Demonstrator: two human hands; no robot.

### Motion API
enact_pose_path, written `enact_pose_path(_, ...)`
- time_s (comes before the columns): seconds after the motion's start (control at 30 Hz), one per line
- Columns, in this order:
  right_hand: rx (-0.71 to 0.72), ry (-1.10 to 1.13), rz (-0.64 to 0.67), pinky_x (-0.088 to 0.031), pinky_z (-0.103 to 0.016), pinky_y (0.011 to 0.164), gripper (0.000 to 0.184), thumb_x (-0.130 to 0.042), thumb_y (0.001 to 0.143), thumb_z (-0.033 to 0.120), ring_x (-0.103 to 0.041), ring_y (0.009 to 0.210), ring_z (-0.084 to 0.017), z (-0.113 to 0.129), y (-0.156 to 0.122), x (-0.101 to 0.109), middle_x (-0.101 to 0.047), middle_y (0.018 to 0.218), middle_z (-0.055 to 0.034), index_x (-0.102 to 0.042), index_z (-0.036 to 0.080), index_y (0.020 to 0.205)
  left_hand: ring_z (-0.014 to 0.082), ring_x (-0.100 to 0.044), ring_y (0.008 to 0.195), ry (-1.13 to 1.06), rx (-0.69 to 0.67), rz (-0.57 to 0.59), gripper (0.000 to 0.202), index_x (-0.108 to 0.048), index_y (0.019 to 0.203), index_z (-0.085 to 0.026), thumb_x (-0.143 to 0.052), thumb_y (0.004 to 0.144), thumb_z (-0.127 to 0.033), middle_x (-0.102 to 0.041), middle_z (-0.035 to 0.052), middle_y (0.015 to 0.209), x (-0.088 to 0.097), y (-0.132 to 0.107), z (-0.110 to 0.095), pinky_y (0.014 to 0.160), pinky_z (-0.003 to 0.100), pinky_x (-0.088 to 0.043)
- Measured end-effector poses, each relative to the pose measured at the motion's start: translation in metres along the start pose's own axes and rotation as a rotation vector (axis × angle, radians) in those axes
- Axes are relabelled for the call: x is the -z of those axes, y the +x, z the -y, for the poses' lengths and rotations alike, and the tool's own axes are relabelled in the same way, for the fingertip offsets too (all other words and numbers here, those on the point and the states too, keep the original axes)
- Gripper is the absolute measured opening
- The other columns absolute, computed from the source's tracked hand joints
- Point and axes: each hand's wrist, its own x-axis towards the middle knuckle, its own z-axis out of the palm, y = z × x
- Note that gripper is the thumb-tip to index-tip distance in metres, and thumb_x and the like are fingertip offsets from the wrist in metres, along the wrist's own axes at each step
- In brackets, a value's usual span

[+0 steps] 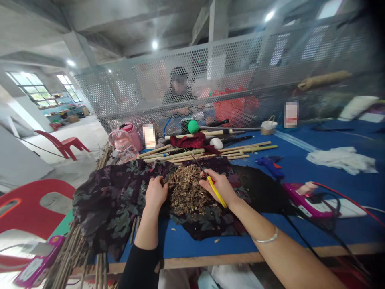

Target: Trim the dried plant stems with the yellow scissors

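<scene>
Wood chips (187, 192) heaped on floral cloth (114, 200); right hand (221, 185) grips scissors (214, 188).

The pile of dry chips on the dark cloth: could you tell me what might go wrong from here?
The chip pile lies loose on the floral cloth, and a few bits already lie on the blue table; more may scatter. The right hand holds a yellow-handled tool close to the left hand, so a slip could nick fingers.
</scene>
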Motion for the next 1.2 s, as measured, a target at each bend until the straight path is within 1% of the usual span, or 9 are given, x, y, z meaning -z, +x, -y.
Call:
enact_pose_path(0.1, -0.006, -0.001, 0.001, -0.042, -0.022, 0.056, 0.028, -0.055, 0.079, 0.043, -0.061, 0.062, -0.015, 0.0, 0.0, 0.0, -0.067, 0.081, -0.0047, -0.057, 0.018, 0.094, 0.0201, -0.06, 0.088, -0.004, -0.042, -0.015, 0.032, -0.06, 0.103, -0.016, -0.051, 0.078, -0.034, -0.062, 0.0108, 0.099, 0.007, -0.009, -0.007, 0.076, 0.028, -0.043)
enact_pose_path(0.2, 0.003, -0.008, 0.004, -0.042, -0.022, 0.057, 0.03, -0.055, 0.079, 0.043, -0.061, 0.064, -0.015, 0.0, 0.0, 0.0, -0.067, 0.083, -0.0051, -0.057, 0.018, 0.096, 0.0202, -0.06, 0.079, 0.005, -0.157, 0.228, 0.036, -0.063, 0.091, -0.019, -0.063, 0.068, -0.047, -0.064, 0.0066, 0.085, 0.011, -0.019, -0.013, 0.067, 0.026, -0.043)
enact_pose_path(0.3, 0.001, -0.012, 0.01, -0.042, -0.022, 0.058, 0.029, -0.055, 0.079, 0.043, -0.061, 0.064, -0.015, 0.002, 0.0, 0.0, -0.067, 0.082, -0.005, -0.057, 0.018, 0.095, 0.0235, -0.061, 0.081, 0.082, -0.19, 0.351, 0.034, -0.065, 0.086, -0.019, -0.072, 0.059, -0.038, -0.066, 0.009, 0.086, 0.009, -0.024, -0.015, 0.067, 0.028, -0.042)
enact_pose_path(0.43, 0.006, -0.019, 0.011, -0.043, -0.023, 0.058, 0.029, -0.054, 0.08, 0.044, -0.06, 0.062, -0.015, 0.0, 0.0, 0.0, -0.067, 0.08, -0.0049, -0.058, 0.019, 0.095, 0.0226, -0.061, 0.083, 0.08, -0.137, 0.284, 0.011, -0.068, 0.078, -0.019, -0.062, 0.068, -0.019, -0.068, 0.0093, 0.083, 0.005, -0.02, -0.013, 0.072, 0.029, -0.042)
enact_pose_path(0.6, 0.002, -0.043, 0.012, -0.044, -0.024, 0.059, 0.03, -0.055, 0.079, 0.044, -0.058, 0.058, -0.015, -0.007, 0.0, -0.004, -0.067, 0.08, -0.0051, -0.058, 0.019, 0.096, 0.0226, -0.06, 0.087, 0.065, -0.106, 0.16, 0.019, -0.068, 0.088, -0.018, -0.063, 0.071, -0.025, -0.064, 0.0116, 0.094, 0.016, -0.009, -0.014, 0.078, 0.03, -0.042)
enact_pose_path(0.73, -0.015, -0.1, 0.014, -0.043, -0.024, 0.055, 0.034, -0.054, 0.079, 0.046, -0.056, 0.055, -0.016, -0.006, 0.0, -0.004, -0.064, 0.066, -0.003, -0.059, 0.017, 0.096, 0.021, -0.057, 0.092, 0.063, -0.209, 0.049, 0.026, -0.066, 0.101, -0.021, -0.054, 0.078, -0.021, -0.059, 0.0098, 0.097, 0.015, 0.002, -0.024, 0.082, 0.029, -0.042)
enact_pose_path(0.83, -0.003, -0.095, 0.019, -0.044, -0.024, 0.056, 0.033, -0.053, 0.08, 0.046, -0.057, 0.056, -0.016, -0.003, 0.0, -0.002, -0.063, 0.065, -0.0028, -0.058, 0.017, 0.096, 0.0191, -0.056, 0.092, 0.038, -0.317, 0.084, 0.035, -0.064, 0.109, -0.023, -0.054, 0.077, -0.016, -0.057, 0.008, 0.095, 0.003, 0.01, -0.027, 0.082, 0.026, -0.042)
enact_pose_path(1.0, 0.0, -0.069, 0.031, -0.044, -0.024, 0.056, 0.031, -0.053, 0.08, 0.044, -0.057, 0.056, -0.015, 0.0, -0.001, 0.0, -0.064, 0.068, -0.0034, -0.058, 0.018, 0.097, 0.0172, -0.058, 0.09, 0.002, -0.294, 0.133, 0.028, -0.069, 0.099, -0.021, -0.054, 0.076, -0.015, -0.059, 0.0066, 0.093, -0.014, 0.017, -0.023, 0.082, 0.025, -0.042)
enact_pose_path(1.2, 0.001, -0.072, 0.028, -0.041, -0.023, 0.053, 0.03, -0.053, 0.08, 0.045, -0.053, 0.051, -0.014, -0.001, 0.0, 0.0, -0.062, 0.064, -0.0017, -0.057, 0.019, 0.095, 0.0175, -0.058, 0.087, -0.053, -0.228, 0.101, 0.017, -0.071, 0.085, -0.022, -0.057, 0.076, -0.018, -0.062, 0.0054, 0.092, -0.009, 0.013, -0.02, 0.08, 0.026, -0.043)
